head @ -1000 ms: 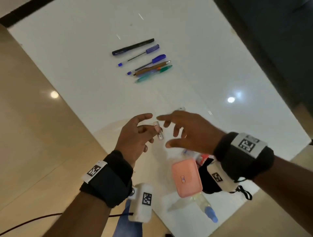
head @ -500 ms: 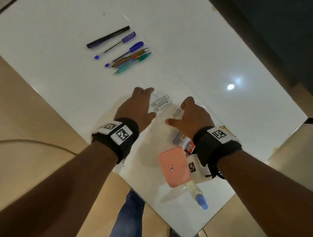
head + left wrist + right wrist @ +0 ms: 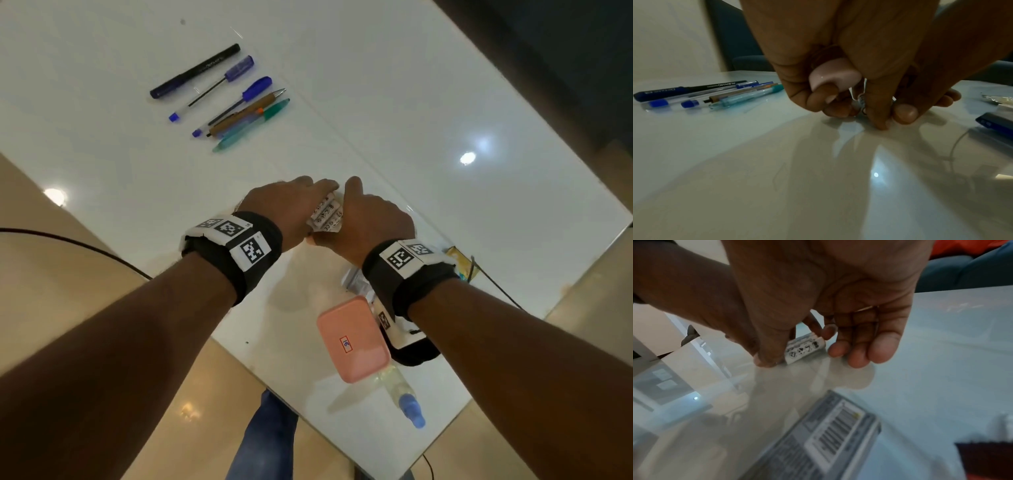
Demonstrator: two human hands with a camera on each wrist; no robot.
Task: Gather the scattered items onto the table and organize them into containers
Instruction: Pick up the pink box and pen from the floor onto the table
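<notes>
While pressed together over the white table in the head view, left hand and right hand cup white batteries lying side by side, with a closed pink box nearer the body, contents hidden. From the left wrist, curled fingers pinch the batteries against the table, a pink-white object held too. From the right wrist, thumb and fingertips bracket one battery lying flat, long axis slanting up to the right.

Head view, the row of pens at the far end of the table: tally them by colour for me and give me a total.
black pen: 1
clear pens with blue caps: 2
brown pen: 1
teal pen: 1
Total: 5 pens
</notes>
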